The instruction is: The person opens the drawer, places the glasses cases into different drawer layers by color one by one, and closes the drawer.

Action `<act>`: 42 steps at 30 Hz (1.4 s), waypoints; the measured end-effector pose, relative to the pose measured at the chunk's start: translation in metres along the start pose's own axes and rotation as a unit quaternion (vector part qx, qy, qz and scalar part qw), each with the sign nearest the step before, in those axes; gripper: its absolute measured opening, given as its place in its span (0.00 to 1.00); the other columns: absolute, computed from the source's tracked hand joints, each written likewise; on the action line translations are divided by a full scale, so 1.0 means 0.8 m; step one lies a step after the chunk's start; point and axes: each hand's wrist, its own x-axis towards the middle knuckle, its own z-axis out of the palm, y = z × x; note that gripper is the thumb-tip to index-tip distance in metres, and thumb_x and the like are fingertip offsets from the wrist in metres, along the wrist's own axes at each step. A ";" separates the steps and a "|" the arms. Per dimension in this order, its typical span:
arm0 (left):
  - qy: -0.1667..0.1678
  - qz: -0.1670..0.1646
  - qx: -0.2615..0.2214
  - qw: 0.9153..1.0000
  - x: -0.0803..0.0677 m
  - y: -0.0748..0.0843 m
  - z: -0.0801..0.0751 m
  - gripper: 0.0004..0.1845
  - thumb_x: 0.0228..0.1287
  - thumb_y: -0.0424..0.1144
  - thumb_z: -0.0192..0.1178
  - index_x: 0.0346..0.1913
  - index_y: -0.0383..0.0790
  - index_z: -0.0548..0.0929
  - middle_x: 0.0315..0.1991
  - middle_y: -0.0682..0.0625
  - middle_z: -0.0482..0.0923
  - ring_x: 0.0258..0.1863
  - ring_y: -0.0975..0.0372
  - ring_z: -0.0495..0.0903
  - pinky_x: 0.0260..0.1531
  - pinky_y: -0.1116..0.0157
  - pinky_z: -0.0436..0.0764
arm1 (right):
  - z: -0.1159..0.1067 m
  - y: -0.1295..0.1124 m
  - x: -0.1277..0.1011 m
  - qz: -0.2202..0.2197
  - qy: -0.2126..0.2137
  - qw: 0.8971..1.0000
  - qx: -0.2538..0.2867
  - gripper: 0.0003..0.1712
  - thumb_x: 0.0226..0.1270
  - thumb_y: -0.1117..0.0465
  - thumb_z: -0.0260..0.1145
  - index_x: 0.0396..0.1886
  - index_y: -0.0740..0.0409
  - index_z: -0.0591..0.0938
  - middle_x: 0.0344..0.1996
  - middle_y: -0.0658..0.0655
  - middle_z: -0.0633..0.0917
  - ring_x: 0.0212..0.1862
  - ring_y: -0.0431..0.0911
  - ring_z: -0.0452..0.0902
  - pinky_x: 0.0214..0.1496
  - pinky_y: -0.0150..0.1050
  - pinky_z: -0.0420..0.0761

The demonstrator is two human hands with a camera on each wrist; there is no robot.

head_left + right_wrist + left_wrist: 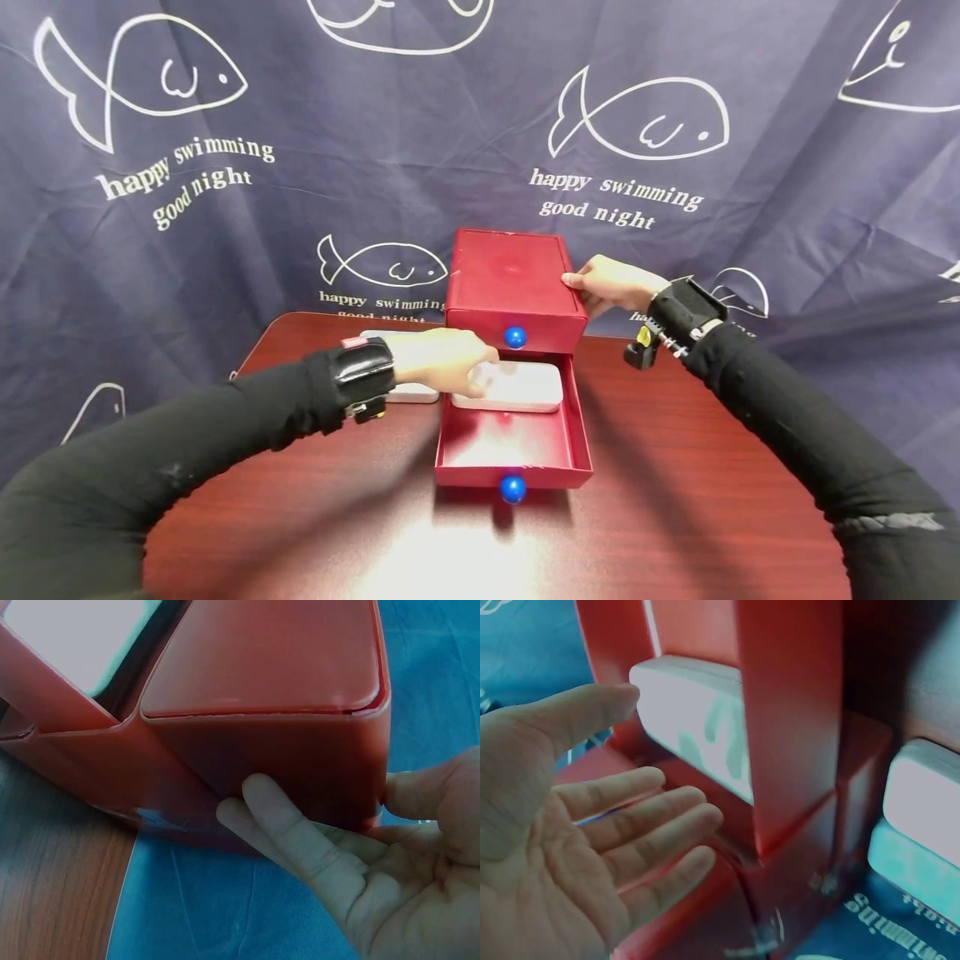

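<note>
on the far left of the dark red-brown wooden table (660, 517) a second pale flat rectangular tin (401, 390) lies just behind the left forearm, half hidden by it. the wrist strap passes close over that tin, so i judge a careless pull back of the arm could drag it toward the table edge.

next comes the left hand (442, 360), reaching into the pulled-out lower drawer (513, 446) of the small red plastic two-drawer box (513, 287). its fingers (656, 825) are spread and nearly straight in the left wrist view, palm open beside the white flat rectangular tin (517, 385) that lies in the back half of the drawer, partly under the upper section. whether the fingertips touch the tin i cannot tell. the tin lies deep, and the gap above it looks slim; a hurried lift could catch it on the upper drawer's base or knock the box.

the drawer stands far out, its round blue knob (513, 489) near the viewer; downward pressure on it could tip the box forward.

on the right, the right hand (611, 285) rests straight fingers (289, 829) against the box's side wall, thumb round the back corner, steadying it. if that hold slackens, the box may slide on the smooth tabletop.
</note>
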 end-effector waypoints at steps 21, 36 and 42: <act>0.215 -0.069 -0.077 0.971 -0.081 -0.117 0.056 0.24 0.62 0.40 0.68 0.60 0.35 0.80 0.53 0.41 0.84 0.53 0.50 0.84 0.55 0.48 0.81 | -0.008 0.005 -0.001 -0.008 -0.004 1.000 0.003 0.26 0.82 0.57 0.51 0.58 0.80 0.76 0.29 0.55 0.89 0.31 0.44 0.87 0.42 0.43 0.89; 0.163 -0.119 -0.013 0.979 -0.074 -0.181 0.126 0.36 0.43 0.52 0.78 0.54 0.35 0.83 0.53 0.40 0.81 0.51 0.47 0.82 0.49 0.47 0.82 | -0.004 0.005 0.004 -0.010 -0.007 1.000 0.000 0.25 0.83 0.58 0.51 0.58 0.79 0.76 0.30 0.54 0.89 0.31 0.43 0.87 0.42 0.42 0.89; 0.149 -0.110 0.039 0.982 -0.069 -0.191 0.139 0.37 0.33 0.54 0.82 0.47 0.37 0.82 0.46 0.44 0.79 0.49 0.51 0.79 0.43 0.48 0.82 | -0.002 0.006 0.004 -0.009 -0.007 1.000 -0.006 0.25 0.83 0.57 0.51 0.58 0.79 0.77 0.30 0.53 0.89 0.31 0.43 0.87 0.43 0.41 0.89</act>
